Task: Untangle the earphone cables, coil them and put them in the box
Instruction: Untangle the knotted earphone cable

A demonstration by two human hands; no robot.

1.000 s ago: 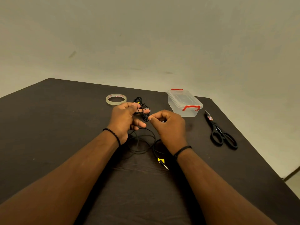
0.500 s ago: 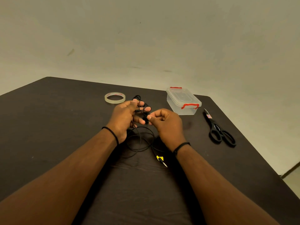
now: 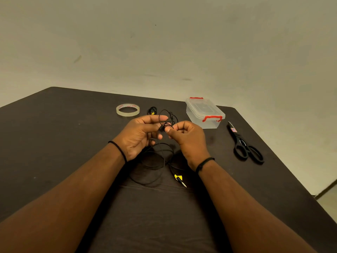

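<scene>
1 head-worn view, facing forward and down across dark table, near both forearms, wall beyond.

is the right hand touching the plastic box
Apart: the head view shows dark table between the right hand and the plastic box.

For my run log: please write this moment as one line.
stage: untangling | left hand: pinches earphone cable | right hand: pinches same cable | box: lid on | plug: on table
</scene>
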